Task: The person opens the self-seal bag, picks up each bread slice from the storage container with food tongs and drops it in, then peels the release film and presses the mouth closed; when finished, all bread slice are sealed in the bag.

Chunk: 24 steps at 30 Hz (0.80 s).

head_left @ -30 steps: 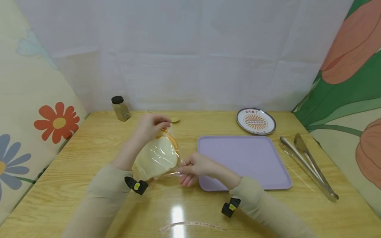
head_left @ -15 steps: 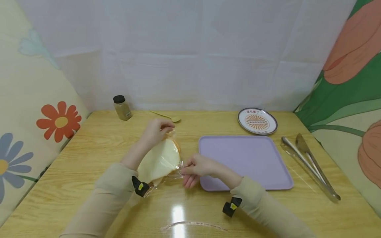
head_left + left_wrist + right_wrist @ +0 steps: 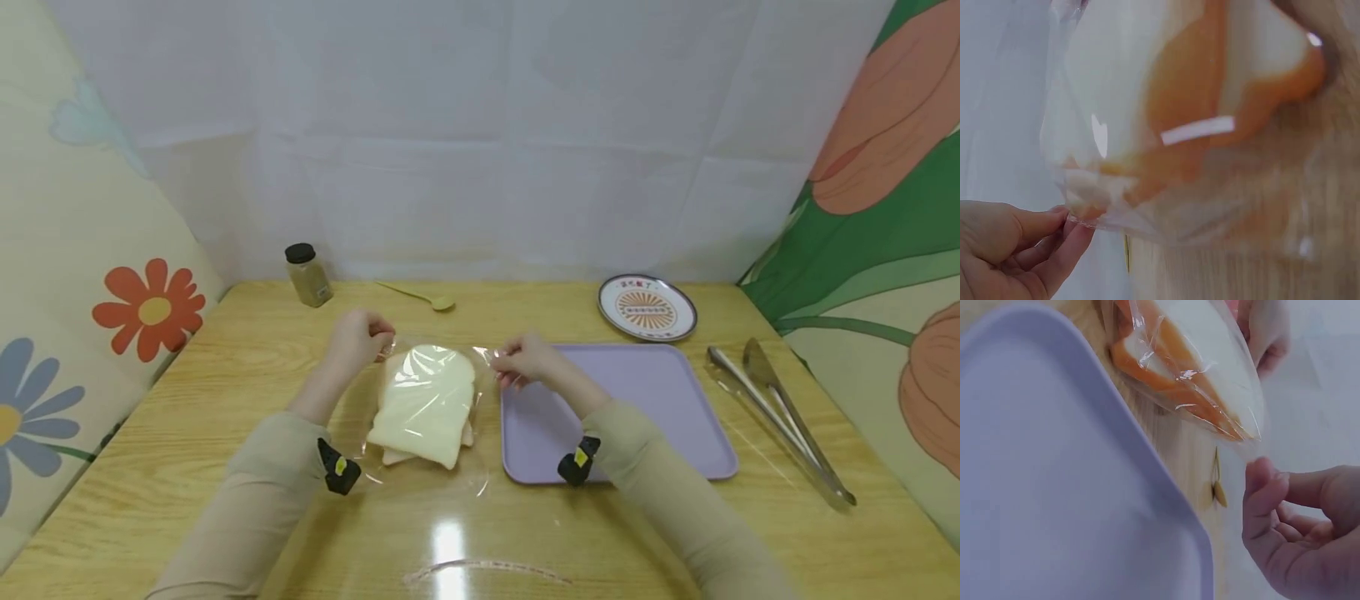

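Slices of white bread (image 3: 426, 404) with brown crusts lie stacked inside a clear plastic bag (image 3: 480, 479), left of the middle of the head view. My left hand (image 3: 358, 340) pinches the bag's far left corner between thumb and fingers. At the far right corner, my right hand (image 3: 527, 360) pinches the film, held over the tray's left edge. In the left wrist view the thumb and fingertips of the left hand (image 3: 1029, 250) meet on the crinkled film. The right wrist view shows the bag drawn to a point at the right hand's fingertips (image 3: 1264, 472).
A purple tray (image 3: 615, 417) lies to the right, with metal tongs (image 3: 780, 421) beyond it. Behind stand a patterned plate (image 3: 647, 308), a yellow spoon (image 3: 438, 302) and a black-lidded jar (image 3: 308, 277). A thin clear strip (image 3: 491, 564) lies near the front edge.
The bag of bread has turned from tilted and slanted to facing me squarely. My right hand has moved up and right to the bag's far corner; my left has shifted a little left.
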### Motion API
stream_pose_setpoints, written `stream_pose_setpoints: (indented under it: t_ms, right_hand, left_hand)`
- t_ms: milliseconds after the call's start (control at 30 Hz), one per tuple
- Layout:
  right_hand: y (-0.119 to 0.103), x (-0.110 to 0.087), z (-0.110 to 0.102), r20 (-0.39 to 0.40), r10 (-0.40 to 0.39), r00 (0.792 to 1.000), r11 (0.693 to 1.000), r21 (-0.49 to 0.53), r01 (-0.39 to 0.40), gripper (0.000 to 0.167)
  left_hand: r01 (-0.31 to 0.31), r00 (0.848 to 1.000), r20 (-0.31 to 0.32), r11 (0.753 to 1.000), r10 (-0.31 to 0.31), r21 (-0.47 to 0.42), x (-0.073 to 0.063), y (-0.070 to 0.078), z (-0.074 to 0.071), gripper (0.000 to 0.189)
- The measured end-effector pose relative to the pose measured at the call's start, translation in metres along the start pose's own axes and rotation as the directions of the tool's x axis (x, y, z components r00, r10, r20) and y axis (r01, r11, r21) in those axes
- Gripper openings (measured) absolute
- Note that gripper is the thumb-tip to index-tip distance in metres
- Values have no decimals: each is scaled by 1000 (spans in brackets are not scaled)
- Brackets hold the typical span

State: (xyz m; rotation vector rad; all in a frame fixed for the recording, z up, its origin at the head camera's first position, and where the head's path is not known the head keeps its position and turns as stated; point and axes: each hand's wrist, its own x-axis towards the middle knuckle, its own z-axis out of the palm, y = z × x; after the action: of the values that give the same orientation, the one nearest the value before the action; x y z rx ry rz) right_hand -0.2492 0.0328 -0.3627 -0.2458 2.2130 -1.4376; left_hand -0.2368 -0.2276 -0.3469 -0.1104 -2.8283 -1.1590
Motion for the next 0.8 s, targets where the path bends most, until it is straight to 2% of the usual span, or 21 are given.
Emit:
stream_pose_setpoints:
  t_ms: [67,133,200,300,333,367,433,467,500,567,600,667,733,800]
  right_hand:
    - [2,9,-1,-46,-29,999,1000,10,29,17]
    - [25,41,-4,-75,-71,995,996,52,75,16]
    - [55,77,-7,-95,-147,985,986,63,154,17]
    - [95,119,-11,-120,-264,957,964,-60,259,24]
    - [94,115,-10,-122,-301,946,949,-138,285,26]
    - [93,108,-10,-117,-381,917,910,-220,350,26]
    - [72,74,-4,-93,-439,894,850,-366,379,21]
    - [57,52,-1,-61,-450,891,824,-411,389,16]
    - [47,33,2,-27,-494,869,783,-447,432,11]
    - [25,-3,9,49,-491,870,747,-490,449,5]
    - [14,-21,13,86,-451,888,747,-507,429,6]
    - [6,-40,19,160,-431,888,721,-530,445,11]
    - [6,-51,23,205,-403,892,715,-538,446,13]
    - [7,-58,25,236,-386,892,716,-533,451,14]
  left_hand:
    - [30,999,17,1000,-30,-2,0,-4,-1,14]
    - [34,999,18,999,-35,33,0,-8,-1,15]
    - [10,1000,9,995,-11,94,0,-11,-1,20]
    - [-52,999,19,975,49,214,-4,-11,-1,33]
    - [-83,997,33,965,77,247,-6,-9,0,36]
    - [-112,993,58,957,100,267,-8,-5,1,38]
    - [-172,982,126,946,142,276,-15,3,5,39]
    - [-204,973,163,940,164,273,-18,8,8,38]
    - [-236,962,200,935,186,266,-21,12,11,36]
    - [-297,935,272,922,228,247,-28,19,18,34]
    - [-327,920,300,914,251,241,-31,21,21,33]
    - [-380,897,333,893,292,241,-35,22,26,31]
    - [-403,888,339,883,313,240,-38,21,28,31]
    - [-399,892,324,886,316,235,-39,17,29,31]
